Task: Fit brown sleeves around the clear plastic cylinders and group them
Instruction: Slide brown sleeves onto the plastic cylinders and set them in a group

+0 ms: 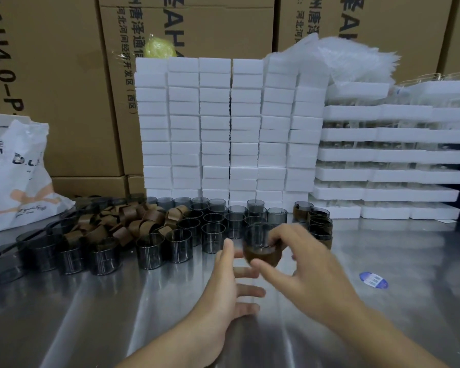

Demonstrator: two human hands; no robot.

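Head view: right hand (312, 264) grips one sleeved cylinder (260, 254), left hand (227, 290) alongside.

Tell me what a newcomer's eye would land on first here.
At centre, the right hand pinches a cylinder with a brown sleeve round its lower half, and the left hand lies open beside it. Behind rises a wall of white foam blocks. At left, a heap of loose sleeves lies among bare cylinders.

Packing warehouse: stacked cartons (64, 88), foam trays (218, 128), steel table (64, 314).
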